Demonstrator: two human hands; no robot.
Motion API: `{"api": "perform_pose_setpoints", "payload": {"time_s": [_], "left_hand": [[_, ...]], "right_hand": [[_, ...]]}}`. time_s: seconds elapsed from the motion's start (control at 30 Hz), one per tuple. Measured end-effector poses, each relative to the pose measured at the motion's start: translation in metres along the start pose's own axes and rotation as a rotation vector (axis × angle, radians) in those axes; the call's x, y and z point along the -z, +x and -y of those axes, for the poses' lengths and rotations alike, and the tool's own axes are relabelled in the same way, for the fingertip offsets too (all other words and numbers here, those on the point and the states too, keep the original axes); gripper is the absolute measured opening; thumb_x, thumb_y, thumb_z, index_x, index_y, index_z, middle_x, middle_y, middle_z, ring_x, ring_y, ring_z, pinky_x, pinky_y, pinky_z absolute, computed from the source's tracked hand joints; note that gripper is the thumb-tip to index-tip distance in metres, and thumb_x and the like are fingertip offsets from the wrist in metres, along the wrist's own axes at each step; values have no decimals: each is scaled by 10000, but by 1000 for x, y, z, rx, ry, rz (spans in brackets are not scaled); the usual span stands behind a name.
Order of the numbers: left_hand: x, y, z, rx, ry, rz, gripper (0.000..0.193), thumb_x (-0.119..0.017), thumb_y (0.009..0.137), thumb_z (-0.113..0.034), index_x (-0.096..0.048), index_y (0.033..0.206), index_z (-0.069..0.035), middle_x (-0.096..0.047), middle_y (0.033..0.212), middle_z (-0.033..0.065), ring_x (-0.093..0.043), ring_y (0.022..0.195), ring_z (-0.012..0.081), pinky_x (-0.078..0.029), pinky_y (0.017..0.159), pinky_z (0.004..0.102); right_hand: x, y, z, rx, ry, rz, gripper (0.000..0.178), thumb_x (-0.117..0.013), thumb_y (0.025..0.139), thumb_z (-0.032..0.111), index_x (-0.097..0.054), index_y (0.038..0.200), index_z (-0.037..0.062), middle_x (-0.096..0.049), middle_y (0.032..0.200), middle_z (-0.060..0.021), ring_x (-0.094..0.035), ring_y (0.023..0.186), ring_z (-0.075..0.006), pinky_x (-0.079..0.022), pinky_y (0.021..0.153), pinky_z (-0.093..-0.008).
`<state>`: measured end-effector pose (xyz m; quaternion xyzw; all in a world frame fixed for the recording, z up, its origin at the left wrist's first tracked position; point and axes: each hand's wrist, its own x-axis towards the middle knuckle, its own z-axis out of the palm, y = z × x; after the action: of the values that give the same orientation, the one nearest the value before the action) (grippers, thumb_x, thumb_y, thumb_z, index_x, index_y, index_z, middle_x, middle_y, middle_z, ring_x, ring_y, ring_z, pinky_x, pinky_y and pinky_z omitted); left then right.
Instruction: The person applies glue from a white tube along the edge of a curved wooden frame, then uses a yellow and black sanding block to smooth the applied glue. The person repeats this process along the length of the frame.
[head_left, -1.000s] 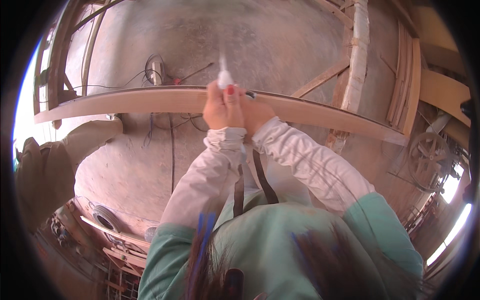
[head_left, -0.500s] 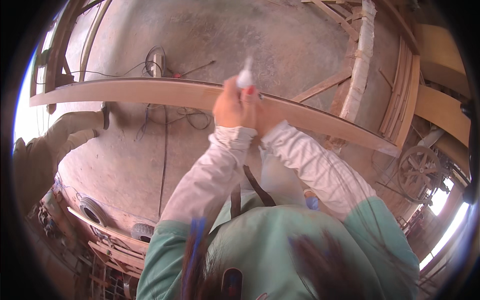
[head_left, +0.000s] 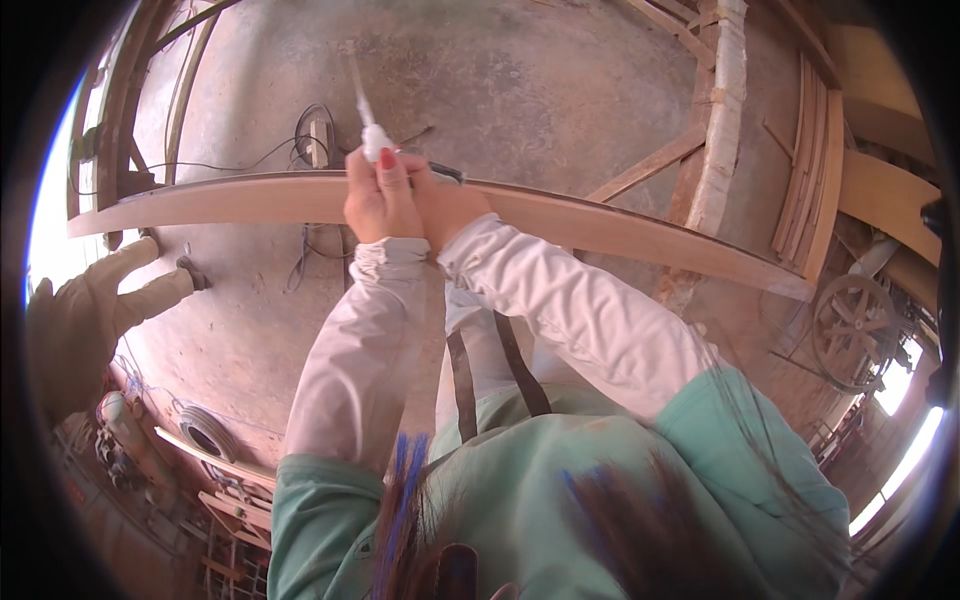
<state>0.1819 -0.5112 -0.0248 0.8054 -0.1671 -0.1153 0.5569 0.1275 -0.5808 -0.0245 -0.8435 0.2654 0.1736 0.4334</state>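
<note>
A long curved wooden plank (head_left: pixel 600 225) runs across the view from left to right. My left hand (head_left: pixel 378 195) is closed around a white squeeze bottle (head_left: pixel 372 140) with a thin nozzle pointing up, held just above the plank's top face. My right hand (head_left: pixel 445 195) presses against the left one and grips a dark tool (head_left: pixel 445 174) lying along the plank; most of that tool is hidden. Both sleeves are pale and my jacket is green.
Another person in a beige sleeve (head_left: pixel 95 310) stands at the left end of the plank. Cables (head_left: pixel 310 125) lie on the concrete floor. A rough post (head_left: pixel 722 110), stacked curved boards (head_left: pixel 810 150), a spoked wheel (head_left: pixel 850 330) and coiled wire (head_left: pixel 205 430) surround me.
The view has swung back to the left, so my hands and the bottle sit further left than half a second ago. Both hands stay together on the plank.
</note>
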Motion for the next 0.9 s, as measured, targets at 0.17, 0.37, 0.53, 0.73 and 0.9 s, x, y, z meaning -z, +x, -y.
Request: {"api": "perform_pose_setpoints", "payload": {"time_s": [0.17,0.37,0.53,0.73,0.9], "left_hand": [[-46,-31,-9,-23,11,47,308,-502,980,-367,-570,1023,-69,-694,755,54,-664,687,251,-503,664,337],[-90,-67,-30,-78,30,168,301,-612,900,-335,-586,1031,-65,-614,723,133,-604,659,344,-463,596,429],[-105,-92,-40,-107,-32,294,326,-632,877,-361,-592,1003,-62,-615,731,125,-599,690,334,-455,629,440],[-60,-67,-13,6,80,102,253,-628,884,-276,-598,1017,-62,-613,726,143,-605,681,357,-465,607,442],[3,-13,6,71,-43,-50,406,-452,1004,-399,-558,981,-8,-636,876,78,-613,808,179,-488,779,321]], "right_hand": [[17,-36,-45,-43,-111,-82,482,-544,883,360,-398,1216,43,-688,856,-162,-678,795,-351,-532,673,-460],[20,-78,-116,-43,-178,-210,466,-582,864,322,-408,1232,96,-646,925,-166,-653,776,-377,-521,648,-482],[33,-115,-130,20,-190,-216,432,-623,841,298,-480,1189,85,-575,1098,-188,-605,973,-378,-511,719,-478],[-1,-76,-87,109,-382,-282,483,-583,857,282,-434,1272,86,-600,1056,-146,-660,740,-303,-532,531,-430],[-15,-10,-8,98,-123,-31,473,-542,882,314,-378,1209,13,-686,923,-199,-687,819,-346,-539,660,-452]]}}
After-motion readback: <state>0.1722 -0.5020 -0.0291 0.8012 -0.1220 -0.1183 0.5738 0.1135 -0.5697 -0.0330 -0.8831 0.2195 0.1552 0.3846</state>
